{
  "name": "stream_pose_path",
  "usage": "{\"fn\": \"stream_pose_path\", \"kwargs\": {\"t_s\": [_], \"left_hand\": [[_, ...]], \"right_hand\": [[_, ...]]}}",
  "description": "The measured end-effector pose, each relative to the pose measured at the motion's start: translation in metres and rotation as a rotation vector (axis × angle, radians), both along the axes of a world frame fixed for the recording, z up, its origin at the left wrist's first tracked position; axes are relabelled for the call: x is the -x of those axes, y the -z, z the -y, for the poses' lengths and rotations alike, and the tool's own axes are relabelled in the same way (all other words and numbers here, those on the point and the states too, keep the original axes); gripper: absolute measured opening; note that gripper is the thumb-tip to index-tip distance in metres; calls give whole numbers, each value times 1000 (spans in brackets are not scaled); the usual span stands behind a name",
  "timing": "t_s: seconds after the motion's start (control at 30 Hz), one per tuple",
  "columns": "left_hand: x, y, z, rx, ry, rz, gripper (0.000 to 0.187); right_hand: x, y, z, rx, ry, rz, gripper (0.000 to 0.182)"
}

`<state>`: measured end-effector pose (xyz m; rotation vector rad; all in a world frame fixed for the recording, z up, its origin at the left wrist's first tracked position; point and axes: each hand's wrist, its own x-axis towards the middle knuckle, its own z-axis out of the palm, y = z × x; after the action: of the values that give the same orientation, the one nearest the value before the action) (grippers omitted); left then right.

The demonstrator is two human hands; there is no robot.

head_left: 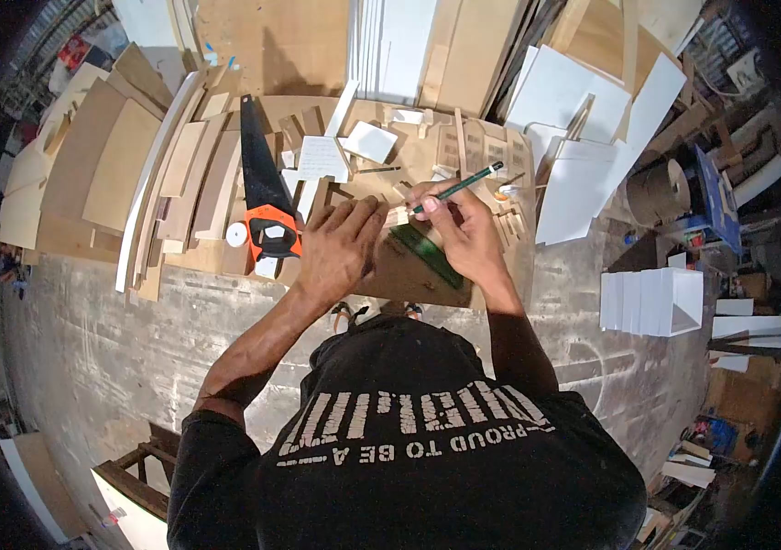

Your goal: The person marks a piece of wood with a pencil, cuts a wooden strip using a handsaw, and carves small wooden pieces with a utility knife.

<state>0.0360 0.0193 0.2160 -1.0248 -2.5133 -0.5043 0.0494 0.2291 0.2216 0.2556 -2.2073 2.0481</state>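
Slender dark-green pencil [464,186]: in the head view, it slants above the light-brown wooden worktable [518,261], clamped between the thumb and fingers of the right hand [459,225], its lower end pointing toward the left hand [343,246]. The left fingers lie close together, bent downward; whether they grip anything cannot be told. Between the hands lies an oblong green object [427,255]; an orange-handled, dark-bladed handsaw [264,174] lies just beside the left hand.
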Motion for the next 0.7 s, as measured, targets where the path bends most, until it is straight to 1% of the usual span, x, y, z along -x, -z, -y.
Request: {"fn": "stream_pose_path", "kwargs": {"t_s": [0.07, 0.17, 0.27, 0.37, 0.47, 0.57, 0.67, 0.7], "left_hand": [[1, 1, 1, 11, 5, -16, 47], [0, -1, 3, 10, 29, -28, 48], [-3, 0, 5, -8, 31, -46, 50], [-3, 3, 9, -66, 43, -61, 52], [-5, 5, 11, -63, 52, -46, 53], [-6, 2, 13, -56, 65, -60, 53], [-4, -2, 14, -43, 93, -81, 52], [-4, -2, 13, -43, 95, -82, 52]], "right_hand": [[1, 6, 0, -26, 11, 29, 16], [-1, 7, 2, 33, -2, 26, 15], [-2, 0, 3, 30, -34, -36, 14], [-4, -10, 4, 55, -75, -22, 12], [-2, -8, -1, -69, -147, -115, 10], [-2, -17, -5, -193, -167, -57, 9], [0, -25, -4, -279, -216, -160, 9], [-1, -25, -4, -271, -216, -164, 10]]}}
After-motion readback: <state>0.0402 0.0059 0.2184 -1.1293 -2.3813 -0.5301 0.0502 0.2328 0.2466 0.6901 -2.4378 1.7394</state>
